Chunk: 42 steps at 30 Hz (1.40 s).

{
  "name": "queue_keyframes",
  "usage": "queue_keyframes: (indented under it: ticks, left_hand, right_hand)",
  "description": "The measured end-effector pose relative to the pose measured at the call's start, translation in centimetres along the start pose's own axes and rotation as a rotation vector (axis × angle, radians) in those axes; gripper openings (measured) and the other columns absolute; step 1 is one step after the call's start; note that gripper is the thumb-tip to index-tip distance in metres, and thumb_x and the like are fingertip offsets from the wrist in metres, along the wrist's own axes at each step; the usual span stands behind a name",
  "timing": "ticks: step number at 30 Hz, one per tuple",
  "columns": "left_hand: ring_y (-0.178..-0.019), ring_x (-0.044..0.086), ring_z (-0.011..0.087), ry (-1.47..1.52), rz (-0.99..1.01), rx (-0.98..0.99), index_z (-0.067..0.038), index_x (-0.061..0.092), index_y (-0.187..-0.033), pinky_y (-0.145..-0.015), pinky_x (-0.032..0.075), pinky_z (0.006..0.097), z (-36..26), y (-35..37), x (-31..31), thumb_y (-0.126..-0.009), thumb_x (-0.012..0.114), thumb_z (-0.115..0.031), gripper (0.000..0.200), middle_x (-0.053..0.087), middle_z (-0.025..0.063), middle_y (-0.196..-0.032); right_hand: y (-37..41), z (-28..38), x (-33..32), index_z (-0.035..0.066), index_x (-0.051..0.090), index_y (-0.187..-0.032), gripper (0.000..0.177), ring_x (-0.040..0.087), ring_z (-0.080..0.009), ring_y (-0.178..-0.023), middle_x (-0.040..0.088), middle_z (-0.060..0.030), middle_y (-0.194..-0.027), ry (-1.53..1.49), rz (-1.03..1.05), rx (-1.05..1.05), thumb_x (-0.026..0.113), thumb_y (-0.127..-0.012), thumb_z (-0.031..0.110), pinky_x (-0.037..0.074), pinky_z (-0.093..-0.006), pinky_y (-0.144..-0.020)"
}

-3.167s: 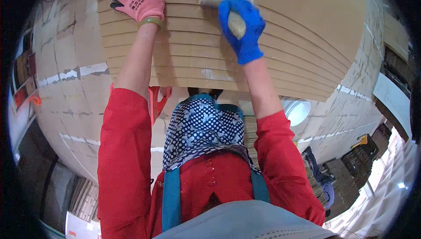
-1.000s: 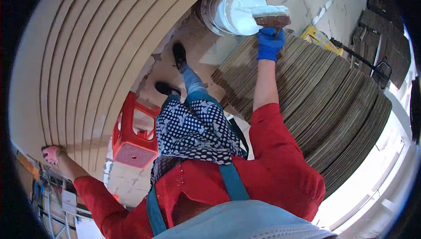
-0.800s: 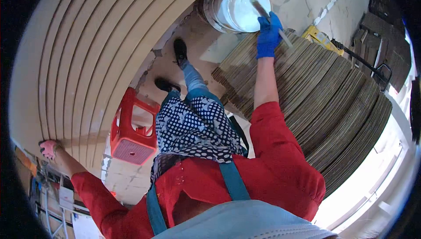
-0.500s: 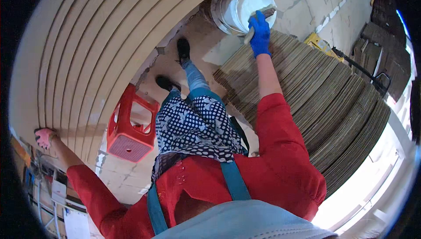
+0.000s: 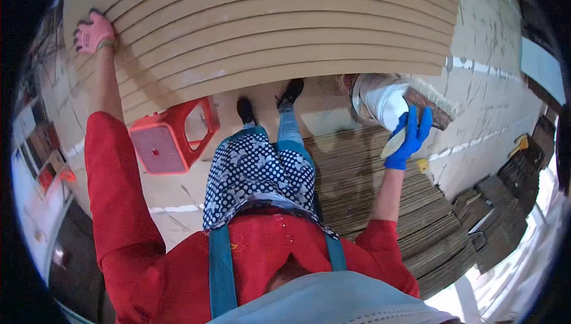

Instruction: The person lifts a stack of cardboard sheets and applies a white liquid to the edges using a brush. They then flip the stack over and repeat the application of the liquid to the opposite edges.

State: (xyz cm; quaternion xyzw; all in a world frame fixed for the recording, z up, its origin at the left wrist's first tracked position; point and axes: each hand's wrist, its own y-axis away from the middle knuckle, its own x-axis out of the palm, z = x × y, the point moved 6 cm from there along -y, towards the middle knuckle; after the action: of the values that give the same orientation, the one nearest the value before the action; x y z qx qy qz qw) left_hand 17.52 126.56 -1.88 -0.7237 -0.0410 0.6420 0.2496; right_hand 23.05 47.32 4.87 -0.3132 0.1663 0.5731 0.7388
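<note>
My left hand (image 5: 95,32), in a pink glove, lies open with fingers spread on the left end of fanned-out cardboard sheets (image 5: 285,32). Their edges overlap in long parallel steps. In a blue glove, my right hand (image 5: 410,138) is closed around the pale handle of a wide brush (image 5: 429,108). The brush has a brown head and light bristles, which point up and to the right. Just behind it stands a white bucket (image 5: 380,101), partly covered by the brush and the hand. White material shows inside the bucket.
A red plastic stool (image 5: 160,145) stands left of my legs, under the sheets' near edge. On my right is a large stack of cardboard (image 5: 380,205). More dark flat pieces (image 5: 499,214) lie farther right. Cracked floor with white lines runs past the bucket.
The brush has come up from the bucket's mouth and now shows its bristles beside it. My left hand stays on the sheets' left end. The whole view has turned.
</note>
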Motion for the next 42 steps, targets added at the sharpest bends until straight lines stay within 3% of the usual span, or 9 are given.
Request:
queue_keyframes:
  ticks: [1, 3, 7, 10, 17, 26, 29, 33, 42]
  left_hand:
    - [-0.115, 0.042, 0.0338, 0.043, -0.02, -0.004, -0.004, 0.05, -0.12, -0.097, 0.027, 0.049, -0.2, 0.2, -0.2, -0.081, 0.033, -0.055, 0.067, 0.047, 0.018, -0.125]
    - [-0.117, 0.04, 0.0346, 0.08, -0.04, -0.03, -0.003, 0.05, -0.12, -0.099, 0.024, 0.0501, -0.1, 0.3, -0.3, -0.081, 0.033, -0.055, 0.067, 0.047, 0.018, -0.125]
    - [-0.119, 0.038, 0.0373, 0.087, -0.072, -0.009, -0.003, 0.047, -0.123, -0.101, 0.022, 0.052, 0.1, 0.5, -0.3, -0.08, 0.035, -0.055, 0.068, 0.045, 0.0191, -0.127]
    - [-0.121, 0.037, 0.0379, 0.102, -0.05, -0.013, -0.005, 0.046, -0.127, -0.102, 0.021, 0.0522, 0.2, 0.6, -0.4, -0.08, 0.034, -0.056, 0.07, 0.044, 0.0198, -0.128]
    - [-0.119, 0.038, 0.0379, 0.161, -0.058, 0.0, -0.005, 0.047, -0.124, -0.101, 0.021, 0.0536, -0.2, 1.4, -1.3, -0.079, 0.037, -0.057, 0.07, 0.045, 0.019, -0.126]
    - [-0.119, 0.037, 0.038, 0.118, -0.073, 0.012, -0.004, 0.048, -0.122, -0.101, 0.021, 0.0542, -0.5, 1.5, -1.9, -0.081, 0.036, -0.055, 0.067, 0.044, 0.018, -0.127]
    - [-0.119, 0.037, 0.0385, 0.112, -0.03, 0.001, -0.003, 0.047, -0.123, -0.101, 0.021, 0.0543, -0.6, 1.5, -2.0, -0.081, 0.037, -0.054, 0.067, 0.044, 0.0184, -0.127]
    - [-0.119, 0.037, 0.039, 0.116, -0.066, 0.014, -0.002, 0.046, -0.123, -0.101, 0.021, 0.0536, -0.6, 1.5, -2.0, -0.081, 0.039, -0.054, 0.067, 0.043, 0.0196, -0.127]
    - [-0.118, 0.038, 0.0375, 0.087, -0.021, 0.005, -0.002, 0.045, -0.126, -0.1, 0.022, 0.0537, -0.7, 1.4, -2.3, -0.082, 0.038, -0.054, 0.067, 0.044, 0.0193, -0.127]
  right_hand:
    - [0.3, 5.9, 2.0, -0.003, 0.06, -0.106, 0.026, 0.053, -0.0241, -0.102, 0.054, -0.0154, -0.114, 0.351, 0.026, -0.446, 0.061, -0.08, 0.003, 0.044, -0.0331, -0.085]
    - [0.4, 11.9, 6.0, -0.002, 0.063, -0.098, 0.019, 0.054, -0.0301, -0.104, 0.056, -0.0186, -0.111, 0.258, 0.101, -0.588, 0.062, -0.079, 0.002, 0.042, -0.0363, -0.09]
    - [-1.0, 21.1, 16.8, 0.002, 0.066, -0.092, 0.013, 0.06, -0.0257, -0.088, 0.063, -0.0109, -0.094, -0.239, 0.328, -0.55, 0.063, -0.079, 0.003, 0.047, -0.0355, -0.082]
    - [-2.3, 22.5, 24.1, 0.003, 0.066, -0.087, 0.008, 0.061, -0.0192, -0.082, 0.064, -0.0083, -0.09, -0.185, 0.395, -0.56, 0.064, -0.08, 0.005, 0.048, -0.0322, -0.076]
    - [1.4, 16.9, 28.1, 0.001, 0.063, -0.082, 0.002, 0.059, -0.0127, -0.074, 0.064, -0.0063, -0.081, -0.402, 0.663, 0.032, 0.063, -0.08, 0.002, 0.048, -0.0275, -0.068]
    - [-9.1, 26.4, 31.0, 0.001, 0.062, -0.079, 0.003, 0.059, -0.0115, -0.071, 0.064, -0.006, -0.078, -0.785, 0.499, -0.152, 0.062, -0.081, 0.004, 0.049, -0.0271, -0.067]
    - [-10.2, 28.6, 32.5, 0.001, 0.062, -0.077, 0.005, 0.06, -0.0113, -0.07, 0.064, -0.0065, -0.076, -0.386, 0.49, -0.397, 0.063, -0.081, 0.004, 0.049, -0.0255, -0.066]
    - [-9.8, 27.3, 34.4, 0.001, 0.062, -0.077, 0.006, 0.06, -0.0108, -0.067, 0.064, -0.0065, -0.073, -0.421, 0.337, -0.598, 0.063, -0.081, 0.005, 0.049, -0.0251, -0.064]
    - [-8.7, 27.1, 34.0, 0.002, 0.063, -0.078, 0.003, 0.059, -0.0101, -0.067, 0.064, -0.0049, -0.074, -0.66, 0.484, -0.225, 0.063, -0.08, 0.004, 0.048, -0.0249, -0.063]
